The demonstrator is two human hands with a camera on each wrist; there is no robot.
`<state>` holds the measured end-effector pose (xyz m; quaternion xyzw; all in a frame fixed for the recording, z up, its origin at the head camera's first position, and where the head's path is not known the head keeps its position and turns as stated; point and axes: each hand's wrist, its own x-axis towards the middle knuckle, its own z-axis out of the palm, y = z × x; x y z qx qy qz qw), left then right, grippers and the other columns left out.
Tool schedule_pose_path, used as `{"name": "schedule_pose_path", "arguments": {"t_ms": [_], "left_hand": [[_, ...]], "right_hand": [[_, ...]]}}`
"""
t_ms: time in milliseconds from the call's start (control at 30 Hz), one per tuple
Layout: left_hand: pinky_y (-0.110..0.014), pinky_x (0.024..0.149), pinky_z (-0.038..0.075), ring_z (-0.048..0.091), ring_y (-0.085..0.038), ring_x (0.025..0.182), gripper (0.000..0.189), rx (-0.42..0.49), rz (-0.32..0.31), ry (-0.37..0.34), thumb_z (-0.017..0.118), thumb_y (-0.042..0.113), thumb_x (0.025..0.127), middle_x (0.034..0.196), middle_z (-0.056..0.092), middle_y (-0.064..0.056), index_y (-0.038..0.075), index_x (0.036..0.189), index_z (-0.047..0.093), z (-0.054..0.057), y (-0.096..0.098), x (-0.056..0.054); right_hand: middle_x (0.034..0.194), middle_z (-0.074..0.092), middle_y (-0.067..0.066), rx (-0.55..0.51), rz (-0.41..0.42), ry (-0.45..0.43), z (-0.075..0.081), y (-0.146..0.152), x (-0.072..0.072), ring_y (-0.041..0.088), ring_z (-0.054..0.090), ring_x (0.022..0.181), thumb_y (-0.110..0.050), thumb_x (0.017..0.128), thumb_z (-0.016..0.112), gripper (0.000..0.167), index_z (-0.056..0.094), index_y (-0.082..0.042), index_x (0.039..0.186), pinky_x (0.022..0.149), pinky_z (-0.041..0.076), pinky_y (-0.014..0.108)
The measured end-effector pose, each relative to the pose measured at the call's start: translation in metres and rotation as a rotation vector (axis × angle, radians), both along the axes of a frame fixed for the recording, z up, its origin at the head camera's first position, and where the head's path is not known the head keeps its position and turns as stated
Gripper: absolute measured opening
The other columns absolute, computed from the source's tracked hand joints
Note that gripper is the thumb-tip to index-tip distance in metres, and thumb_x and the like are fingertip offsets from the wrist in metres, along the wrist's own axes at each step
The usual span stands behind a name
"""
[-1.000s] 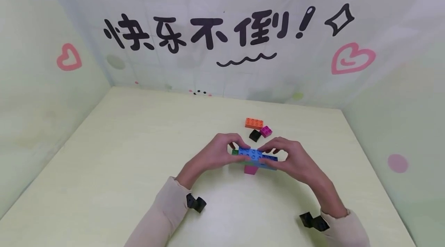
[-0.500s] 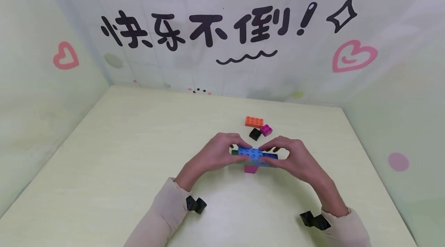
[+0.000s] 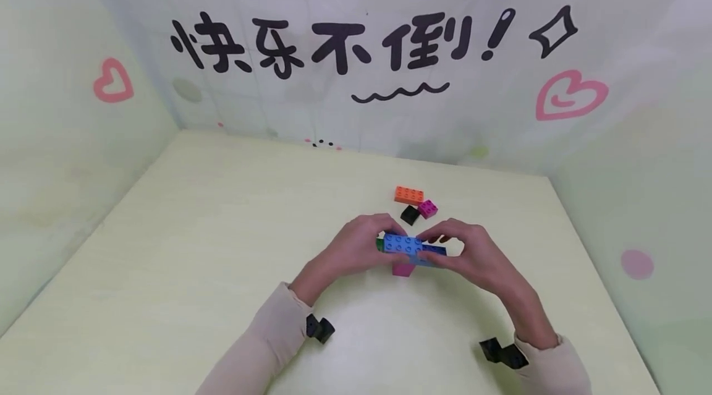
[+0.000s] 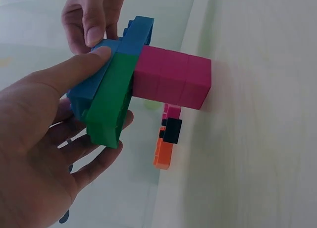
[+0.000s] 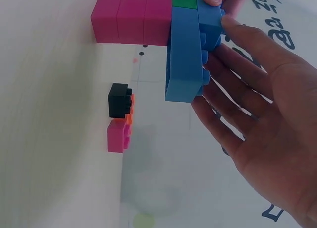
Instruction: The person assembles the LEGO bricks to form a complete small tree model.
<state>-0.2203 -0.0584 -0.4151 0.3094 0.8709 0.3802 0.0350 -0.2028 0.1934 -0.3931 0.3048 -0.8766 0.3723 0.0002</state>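
Brick T stands upright on table betw. hands: crossbar long axis L–R, pink stem pointing down. L hand grips upper blue brick, thumb nr side; R hand pinches its R end, thumb + fingertip.

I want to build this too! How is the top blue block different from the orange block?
Colour: the top blue block is blue; the orange block is orange.
Place: the top blue block sits on the green block; the orange block lies on the table.
Touch: fingers hold the top blue block; none touch the orange block.
Both have bumps on top.
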Motion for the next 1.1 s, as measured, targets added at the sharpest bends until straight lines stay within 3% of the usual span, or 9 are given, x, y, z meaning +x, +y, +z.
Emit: {"name": "schedule_pose_path", "arguments": {"t_ms": [167,300,433,600,767,900,1000,1100], "left_hand": [[-0.021,0.077,0.046,0.055,-0.007,0.09,0.042,-0.063,0.014,0.031,0.08,0.045,0.08,0.102,0.063,0.011,0.018,0.111,0.07,-0.005,0.005,0.001],[-0.021,0.076,0.045,0.054,-0.006,0.088,0.044,-0.092,0.023,0.012,0.08,0.045,0.08,0.102,0.063,0.011,0.018,0.112,0.07,-0.006,0.007,0.001],[-0.021,0.077,0.045,0.055,-0.006,0.088,0.044,-0.124,0.023,-0.011,0.079,0.046,0.08,0.102,0.063,0.011,0.018,0.113,0.07,-0.005,0.01,0.004],[-0.02,0.077,0.044,0.054,-0.005,0.088,0.047,-0.159,0.003,-0.006,0.079,0.048,0.08,0.102,0.063,0.01,0.018,0.115,0.07,-0.006,0.015,0.006],[-0.019,0.075,0.043,0.054,-0.005,0.085,0.046,-0.147,-0.007,0.009,0.08,0.046,0.079,0.099,0.063,0.011,0.017,0.113,0.071,-0.007,0.015,0.006],[-0.019,0.074,0.043,0.053,-0.004,0.084,0.046,-0.133,-0.004,0.012,0.08,0.047,0.079,0.098,0.062,0.011,0.017,0.113,0.071,-0.008,0.012,0.004],[-0.019,0.073,0.043,0.053,-0.004,0.083,0.046,-0.125,0.005,0.012,0.08,0.046,0.079,0.096,0.062,0.011,0.016,0.112,0.071,-0.008,0.01,0.002],[-0.019,0.071,0.043,0.053,-0.004,0.082,0.044,-0.11,0.015,0.017,0.081,0.044,0.079,0.094,0.062,0.012,0.016,0.11,0.071,-0.008,0.005,0.0]], "right_hand": [[0.106,0.068,-0.01,0.019,-0.048,0.009,-0.003,0.008,-0.01,0.016,0.064,0.096,-0.023,0.087,0.077,0.027,0.071,-0.02,0.114,0.077,0.054,0.036],[0.105,0.07,0.0,0.141,-0.198,0.052,-0.011,0.016,-0.039,0.021,0.065,0.092,-0.022,0.09,0.074,0.027,0.071,-0.013,0.114,0.076,0.054,0.04],[0.105,0.069,0.011,0.308,-0.283,-0.01,-0.024,0.019,-0.067,0.026,0.063,0.088,-0.03,0.088,0.075,0.037,0.069,-0.004,0.115,0.071,0.053,0.041],[0.099,0.068,0.01,0.403,-0.315,-0.097,-0.038,0.022,-0.081,0.022,0.061,0.08,-0.041,0.084,0.077,0.048,0.068,-0.003,0.112,0.063,0.049,0.033],[0.094,0.068,0.008,0.4,-0.326,-0.069,-0.047,0.022,-0.087,0.022,0.06,0.078,-0.036,0.084,0.077,0.044,0.068,-0.002,0.11,0.063,0.049,0.034],[0.101,0.069,0.013,0.356,-0.336,-0.041,-0.045,0.022,-0.085,0.028,0.062,0.086,-0.03,0.087,0.075,0.041,0.066,-0.001,0.115,0.068,0.052,0.039],[0.11,0.067,0.013,0.254,-0.301,-0.02,-0.031,0.026,-0.072,0.03,0.063,0.094,-0.028,0.088,0.075,0.042,0.064,-0.005,0.121,0.074,0.054,0.043],[0.113,0.067,0.004,0.127,-0.206,0.007,-0.013,0.031,-0.051,0.026,0.065,0.094,-0.025,0.086,0.078,0.041,0.065,-0.013,0.123,0.077,0.055,0.036]]}}
